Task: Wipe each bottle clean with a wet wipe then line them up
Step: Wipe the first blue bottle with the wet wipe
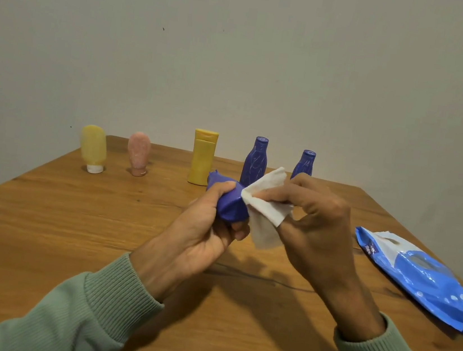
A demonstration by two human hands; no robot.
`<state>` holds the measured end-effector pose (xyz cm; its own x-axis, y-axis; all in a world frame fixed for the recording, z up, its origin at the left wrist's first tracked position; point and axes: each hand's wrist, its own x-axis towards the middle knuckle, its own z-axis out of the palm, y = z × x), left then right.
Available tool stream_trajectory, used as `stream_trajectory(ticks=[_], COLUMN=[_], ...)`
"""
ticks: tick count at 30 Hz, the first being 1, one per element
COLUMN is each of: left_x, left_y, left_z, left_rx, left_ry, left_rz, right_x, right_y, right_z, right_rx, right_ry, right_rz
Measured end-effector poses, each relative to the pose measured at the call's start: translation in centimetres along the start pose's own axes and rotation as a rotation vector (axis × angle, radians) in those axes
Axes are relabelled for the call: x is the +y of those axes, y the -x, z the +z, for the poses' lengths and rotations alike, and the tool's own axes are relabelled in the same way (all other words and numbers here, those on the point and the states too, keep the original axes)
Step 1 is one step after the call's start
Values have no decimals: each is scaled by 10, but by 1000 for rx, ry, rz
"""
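1. Gripping a small dark-blue plastic bottle (229,204) in the left hand (202,230): thumb over the top, fingers curled underneath, wrapped tight round the body.
2. Held in the air above the middle of the brown wooden table (70,227), lying roughly sideways, narrow end pointing far-left.
3. Pinching a crumpled white wet wipe (267,209) in the right hand (317,228), thumb and fingers closed on it.
4. Wipe pressed against the right end of the held bottle, one loose corner sticking up, another hanging below.
5. Standing upright along the far side, left to right: translucent yellow squeeze tube (93,147) on its white cap, translucent pink squeeze tube (138,152) on its cap, opaque yellow flip-top bottle (202,157), tall dark-blue patterned bottle (254,160), second dark-blue patterned bottle (304,164).
6. All five apart, none touching; lower part of the second dark-blue patterned bottle hidden behind the right hand.
7. Lying flat at the right edge: soft blue-and-white wipes pack (417,273), well apart from both hands.
8. Pale green ribbed sleeves (87,318) on both forearms, coming in from the near edge.
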<state>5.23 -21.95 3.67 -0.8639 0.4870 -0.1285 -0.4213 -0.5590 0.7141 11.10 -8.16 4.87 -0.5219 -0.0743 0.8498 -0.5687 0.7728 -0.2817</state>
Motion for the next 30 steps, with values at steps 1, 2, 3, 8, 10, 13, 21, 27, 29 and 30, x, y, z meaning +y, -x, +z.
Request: stream_trajectory(ticks=[1,2,3,8,10,13,21,27,29,30], left_x=[-1,-2,-2,-1,0,-1,-2,-4,-4,-3], left_y=[0,0,1,3,0,-1,-2,2,0,-1], left_z=[-1,-2,-3,-2,-1,-2,-3,-5,-6,-6], left_rx=[1,-14,-35,-32,-8,-3,-5,-88,-85,-70], left_ry=[8,16,16,8,-17,-20,-28,-10,-28,-56], left_rz=[-11,-32,-52,-37,-5,-5,10,-7,3,19], right_x=[-3,-7,-12,-5,1,-3,3,-13,-8,-4], right_y=[2,5,9,4,0,4,1,9,4,1], right_z=[4,9,14,4,-4,3,-2,12,5,0], right_rx=[-8,-35,-72,-89,-31,-29,-26,-115,-107,-85], right_ry=[-8,-10,5,39,52,57,79,126,96,70], right_rz=[-6,-18,-37,-51,-24,-23,-37,-90,-80,-58])
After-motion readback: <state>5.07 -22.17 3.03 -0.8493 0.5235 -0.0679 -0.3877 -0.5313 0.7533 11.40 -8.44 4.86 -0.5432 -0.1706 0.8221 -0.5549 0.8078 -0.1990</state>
